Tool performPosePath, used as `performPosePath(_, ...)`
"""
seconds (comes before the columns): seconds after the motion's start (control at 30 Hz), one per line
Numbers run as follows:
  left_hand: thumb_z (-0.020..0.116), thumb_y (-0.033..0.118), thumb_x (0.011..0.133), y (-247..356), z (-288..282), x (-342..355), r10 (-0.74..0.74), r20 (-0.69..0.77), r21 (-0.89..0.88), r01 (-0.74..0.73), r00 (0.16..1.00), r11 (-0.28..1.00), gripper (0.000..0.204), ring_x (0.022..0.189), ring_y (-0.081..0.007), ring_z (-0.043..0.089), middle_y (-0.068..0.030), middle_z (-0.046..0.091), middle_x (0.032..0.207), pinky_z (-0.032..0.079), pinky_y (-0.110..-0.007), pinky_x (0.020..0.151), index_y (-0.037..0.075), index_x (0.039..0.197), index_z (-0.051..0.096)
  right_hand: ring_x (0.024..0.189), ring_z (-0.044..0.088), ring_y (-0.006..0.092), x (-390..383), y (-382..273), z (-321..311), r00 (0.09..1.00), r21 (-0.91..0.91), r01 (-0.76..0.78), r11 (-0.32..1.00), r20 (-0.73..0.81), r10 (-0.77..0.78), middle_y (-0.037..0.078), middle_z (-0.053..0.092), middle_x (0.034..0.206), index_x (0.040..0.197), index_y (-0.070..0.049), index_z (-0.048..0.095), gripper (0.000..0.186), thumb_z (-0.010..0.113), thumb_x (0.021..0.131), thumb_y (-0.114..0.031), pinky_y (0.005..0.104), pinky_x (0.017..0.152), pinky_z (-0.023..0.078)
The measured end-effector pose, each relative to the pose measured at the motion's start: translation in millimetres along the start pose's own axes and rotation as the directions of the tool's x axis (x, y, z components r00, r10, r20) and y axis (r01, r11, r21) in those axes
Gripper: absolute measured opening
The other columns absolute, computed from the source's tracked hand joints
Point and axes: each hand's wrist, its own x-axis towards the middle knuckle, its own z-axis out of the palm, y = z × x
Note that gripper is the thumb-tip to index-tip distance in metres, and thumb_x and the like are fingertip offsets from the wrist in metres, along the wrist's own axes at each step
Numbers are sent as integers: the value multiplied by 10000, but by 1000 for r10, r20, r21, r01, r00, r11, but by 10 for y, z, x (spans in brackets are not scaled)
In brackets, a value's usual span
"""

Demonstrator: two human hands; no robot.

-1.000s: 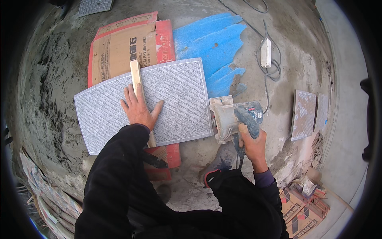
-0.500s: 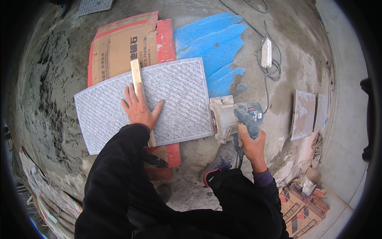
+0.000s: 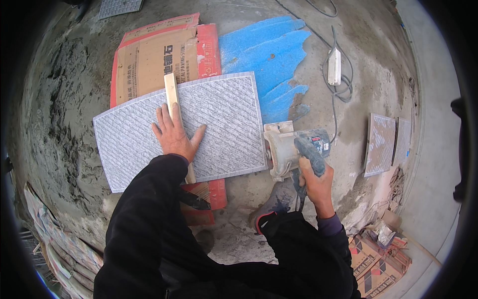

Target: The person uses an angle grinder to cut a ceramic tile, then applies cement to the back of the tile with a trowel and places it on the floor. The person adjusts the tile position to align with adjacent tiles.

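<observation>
The left grip [image 3: 175, 137] is lying fanned wide, palm down, across the wooden strip [image 3: 171, 89] and the grey tile [image 3: 226, 124], which is resting over the cardboard [image 3: 149, 70]. Over on the other side, the right grip [image 3: 317, 182] is holding the power tool [image 3: 285, 154] by its dark handle [image 3: 310, 152], and the tool is sitting right at the tile's right edge.

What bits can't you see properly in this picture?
From the head view:
Wooden strip: middle, covered by the left grip and black sleeve.
Power tool: part of its handle, covered by the right grip.
Cardboard: part beneath the grey slab.
Grid panel: far side, cut off by the top edge.
</observation>
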Motion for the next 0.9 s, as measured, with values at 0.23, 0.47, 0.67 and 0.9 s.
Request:
performPosePath(0.23, 779, 593, 879, 8, 1, 1, 3, -15, 17, -3, 1000, 1000, 1078, 1599, -498, 160, -319, 251, 1675, 148, -738, 1223, 32, 1641, 262, 581, 538, 43, -41, 15, -28, 1000, 10, -28, 1000, -7, 28, -28, 635, 708, 1019, 5, 719, 242, 772, 998, -230, 261, 528, 426)
performPosePath(0.47, 783, 589, 873, 11, -2, 4, 3, -15, 14, -3, 1000, 1000, 1078, 1599, -496, 162, -311, 256, 1676, 154, -740, 1221, 34, 1639, 265, 590, 545, 46, -48, 45, -43, 1000, 27, -29, 999, -3, 29, -30, 640, 721, 1044, 6, 724, 258, 775, 998, -243, 262, 532, 431)
performPosePath(0.67, 779, 594, 875, 13, -2, 10, 2, -11, 14, -2, 1000, 1000, 1076, 1602, -493, 157, -310, 254, 1676, 149, -741, 1222, 35, 1639, 266, 590, 546, 49, -50, 54, -43, 1000, 27, -30, 999, -6, 30, -30, 640, 724, 1050, 1, 730, 263, 779, 996, -252, 265, 535, 434)
performPosePath(0.9, 771, 601, 881, 8, 0, 12, 6, -7, 7, -6, 1000, 1000, 1075, 1601, -499, 151, -317, 249, 1675, 145, -745, 1221, 30, 1638, 265, 574, 544, 55, -51, 49, -43, 999, 17, -38, 999, -4, 39, -23, 632, 690, 1026, 1, 735, 285, 776, 1000, -281, 267, 528, 424)
